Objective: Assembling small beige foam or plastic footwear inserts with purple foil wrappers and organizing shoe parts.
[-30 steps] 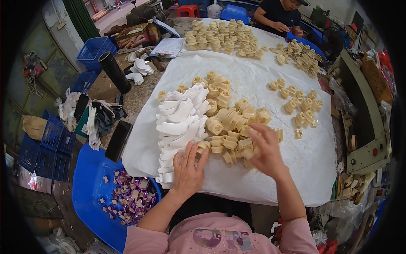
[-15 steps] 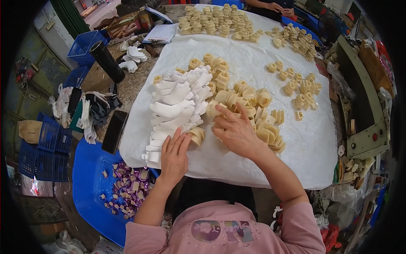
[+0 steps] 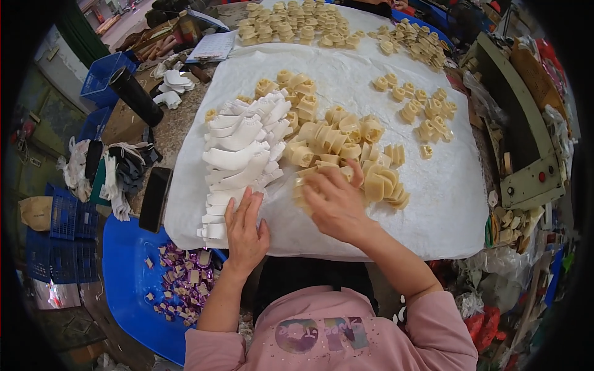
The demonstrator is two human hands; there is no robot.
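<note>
My left hand [image 3: 246, 230] is open, its fingers stretched out along the lower right side of a stack of white curved pieces [image 3: 235, 157] with toothed ends. My right hand [image 3: 337, 207], blurred by motion, has its fingers bent over the cloth just below the heap of beige pieces. A blurred beige curved piece [image 3: 301, 193] shows at its left side, and the hand appears closed on it; the fingertips are partly hidden. Beyond it, beige curved pieces [image 3: 331, 136] lie heaped, some nested into round clusters. Both hands work over a white cloth [image 3: 433, 210] covering the table.
Several beige clusters [image 3: 427, 108] stand at the right, with more [image 3: 297, 25] at the far edge. A black phone [image 3: 155, 199] and dark cylinder [image 3: 136, 98] lie left. A blue tub [image 3: 127, 272] holds purple-wrapped pieces. A green metal machine [image 3: 532, 148] borders the right.
The view has shifted slightly. My right hand has drawn back from the beige heap, its fingers now more bent. The beige piece beside my left hand no longer shows there; one shows at my right hand.
</note>
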